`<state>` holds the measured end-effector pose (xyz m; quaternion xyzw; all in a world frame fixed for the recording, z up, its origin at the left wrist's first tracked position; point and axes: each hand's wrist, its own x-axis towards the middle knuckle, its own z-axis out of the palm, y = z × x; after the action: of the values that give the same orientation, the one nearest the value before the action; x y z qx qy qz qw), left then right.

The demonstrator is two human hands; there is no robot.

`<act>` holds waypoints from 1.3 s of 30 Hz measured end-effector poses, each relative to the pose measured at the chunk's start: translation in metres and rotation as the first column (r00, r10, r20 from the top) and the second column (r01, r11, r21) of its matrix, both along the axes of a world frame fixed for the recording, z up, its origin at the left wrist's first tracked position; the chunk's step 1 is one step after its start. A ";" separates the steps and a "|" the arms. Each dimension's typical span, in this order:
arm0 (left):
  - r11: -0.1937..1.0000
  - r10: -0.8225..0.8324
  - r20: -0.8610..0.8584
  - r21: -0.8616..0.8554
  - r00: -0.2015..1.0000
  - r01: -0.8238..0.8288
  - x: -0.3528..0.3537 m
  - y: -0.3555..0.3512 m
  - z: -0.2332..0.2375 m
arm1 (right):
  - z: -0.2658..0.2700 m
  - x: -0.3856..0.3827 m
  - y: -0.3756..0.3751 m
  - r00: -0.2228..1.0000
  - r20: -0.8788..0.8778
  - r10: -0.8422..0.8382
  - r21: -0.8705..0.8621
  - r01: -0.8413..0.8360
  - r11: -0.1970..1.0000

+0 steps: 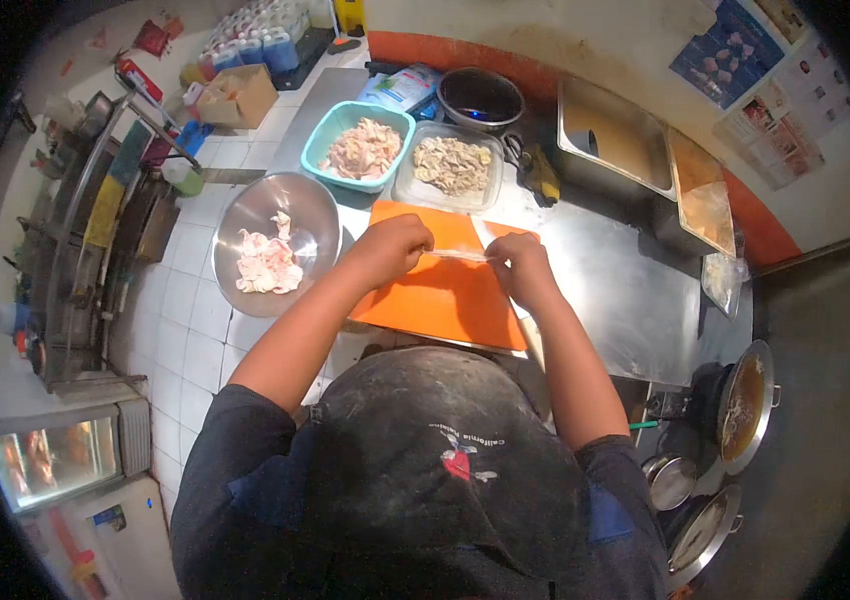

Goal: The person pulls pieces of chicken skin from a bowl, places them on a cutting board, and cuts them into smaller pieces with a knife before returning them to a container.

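Grip of left hand (392, 250), right hand (522, 268) on one pale strip (458, 256)

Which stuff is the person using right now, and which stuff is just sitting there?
In use: left hand, right hand, pale strip, orange board, steel bowl.
Lying about: black pot, cardboard box.

Single head-worn fisheye, pointing steeply down over wearer's own chest; left hand (392, 248) and right hand (522, 265) close, mid-frame; orange cutting board (445, 300), steel counter (625, 290) beyond.
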<state>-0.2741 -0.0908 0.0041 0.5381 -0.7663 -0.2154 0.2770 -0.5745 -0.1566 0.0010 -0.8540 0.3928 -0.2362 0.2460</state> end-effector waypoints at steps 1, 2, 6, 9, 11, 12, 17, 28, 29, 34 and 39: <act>0.996 -0.074 0.160 -0.044 0.984 0.082 -0.004 -0.005 -0.018 | -0.013 -0.004 -0.001 0.987 -0.159 0.009 -0.048 -0.017 0.999; 0.997 -0.071 0.160 -0.032 0.985 0.077 -0.007 0.000 -0.037 | -0.027 -0.006 -0.001 0.949 -0.315 0.013 -0.092 -0.045 0.995; 0.986 -0.160 0.450 0.041 0.879 0.159 -0.023 0.048 -0.065 | -0.075 -0.032 0.034 0.960 -0.148 -0.238 0.041 0.246 0.968; 0.999 -0.032 0.406 0.039 0.913 0.018 -0.024 0.073 -0.053 | -0.029 -0.055 0.074 0.912 -0.345 -0.221 0.013 0.240 0.971; 0.994 0.067 0.357 0.058 0.932 -0.094 -0.019 0.080 -0.044 | -0.024 -0.064 0.089 0.869 -0.445 -0.216 0.014 0.247 0.969; 0.994 0.059 0.353 0.068 0.934 -0.089 -0.019 0.078 -0.042 | -0.026 -0.069 0.094 0.854 -0.461 -0.242 0.096 0.320 0.943; 0.991 0.133 0.139 0.011 0.981 -0.136 -0.043 0.044 -0.057 | -0.027 -0.071 0.109 0.769 -0.536 -0.348 0.177 0.505 0.845; 0.992 0.119 0.099 0.023 0.988 -0.121 -0.039 0.027 -0.086 | -0.025 0.044 0.131 0.851 -0.496 -0.172 0.309 0.358 0.881; 0.995 0.102 0.095 0.004 0.990 -0.103 -0.038 0.027 -0.087 | -0.027 0.051 0.125 0.846 -0.501 -0.182 0.307 0.370 0.877; 0.995 0.089 0.071 0.029 0.993 -0.091 -0.037 0.026 -0.088 | -0.024 0.040 0.141 0.816 -0.547 -0.186 0.332 0.415 0.847; 0.993 0.111 0.102 0.022 0.989 -0.114 -0.035 0.026 -0.090 | -0.002 -0.041 0.217 0.681 -0.726 -0.091 0.440 0.562 0.700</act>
<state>-0.3094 -0.0649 -0.0864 0.5944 -0.7448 -0.1827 0.2421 -0.6154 0.0602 -0.0011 -0.6532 0.6641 0.1829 0.3144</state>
